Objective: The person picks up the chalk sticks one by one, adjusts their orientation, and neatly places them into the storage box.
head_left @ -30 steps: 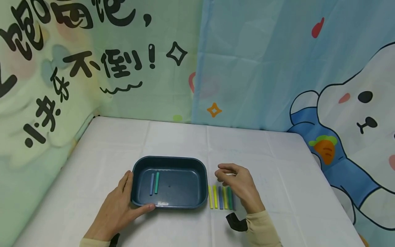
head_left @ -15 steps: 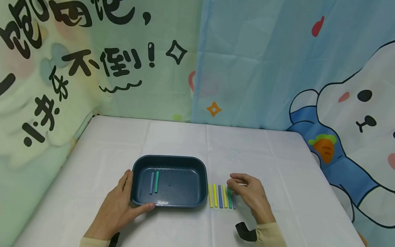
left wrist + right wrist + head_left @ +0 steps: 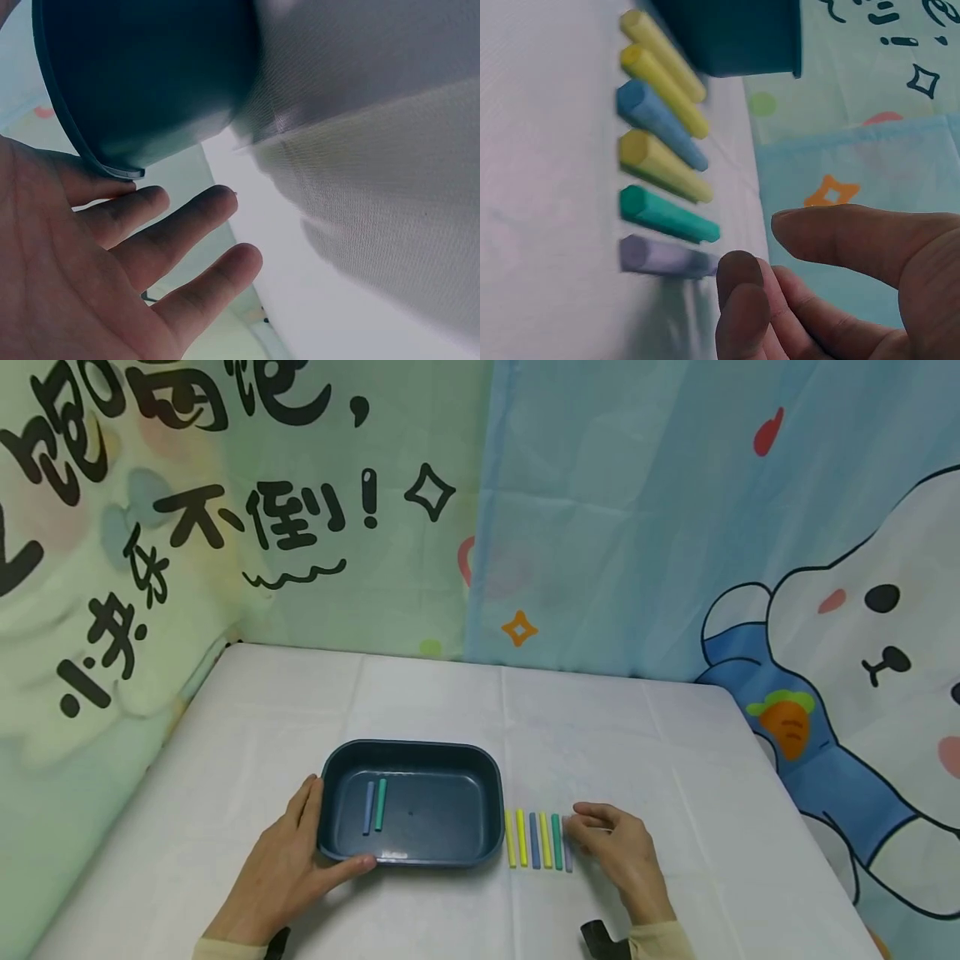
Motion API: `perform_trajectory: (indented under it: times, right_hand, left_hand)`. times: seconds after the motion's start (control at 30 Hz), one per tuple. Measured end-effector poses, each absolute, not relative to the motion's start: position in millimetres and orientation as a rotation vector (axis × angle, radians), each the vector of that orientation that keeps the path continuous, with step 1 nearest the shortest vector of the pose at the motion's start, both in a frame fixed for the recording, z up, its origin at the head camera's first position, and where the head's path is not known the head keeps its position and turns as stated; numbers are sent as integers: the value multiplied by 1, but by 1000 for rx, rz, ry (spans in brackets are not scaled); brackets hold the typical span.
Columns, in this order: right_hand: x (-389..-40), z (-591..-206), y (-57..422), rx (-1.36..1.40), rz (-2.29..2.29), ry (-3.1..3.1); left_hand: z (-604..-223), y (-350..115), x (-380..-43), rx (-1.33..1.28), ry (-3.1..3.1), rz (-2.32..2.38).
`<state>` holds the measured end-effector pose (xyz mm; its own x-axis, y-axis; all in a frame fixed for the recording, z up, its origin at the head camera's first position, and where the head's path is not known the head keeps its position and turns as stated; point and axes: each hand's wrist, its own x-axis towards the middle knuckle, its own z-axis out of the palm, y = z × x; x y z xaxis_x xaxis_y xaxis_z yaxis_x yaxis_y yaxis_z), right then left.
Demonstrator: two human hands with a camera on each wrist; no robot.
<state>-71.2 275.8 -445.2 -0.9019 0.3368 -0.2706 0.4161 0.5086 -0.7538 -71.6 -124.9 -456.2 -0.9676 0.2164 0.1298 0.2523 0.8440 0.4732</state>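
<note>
My left hand steadies the dark blue tray at its near-left corner, fingers along the left wall and thumb at the front rim. In the left wrist view those fingers are spread and fairly straight beside the tray wall. Inside the tray lie a blue chalk stick and a green chalk stick. To the tray's right, my right hand is beside the purple chalk stick, the last in a row. Its fingertips are right at that stick's far end, with a gap between thumb and fingers.
Left of the purple stick, the row holds a green stick, a blue stick and several yellow sticks, side by side near the tray. A white cloth covers the table. Printed curtains hang behind and to the left.
My right hand has moved right and toward me, from above the row to the purple chalk stick at its right end. My left hand and the tray have stayed in place.
</note>
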Motion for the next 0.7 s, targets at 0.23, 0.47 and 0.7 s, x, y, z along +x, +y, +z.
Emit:
perform_trajectory:
  times: [0.23,0.47,0.7]
  right_hand:
    - [-73,-452,275,670,-1217,2756]
    - [-76,-457,273,664,-1139,2798]
    - [-76,-458,270,664,-1140,2809]
  left_hand:
    - [-457,-126,-72,-373,-2948,-774]
    - [-457,-126,-72,-373,-2950,-785]
    - [-459,-125,-72,-370,-2941,-777]
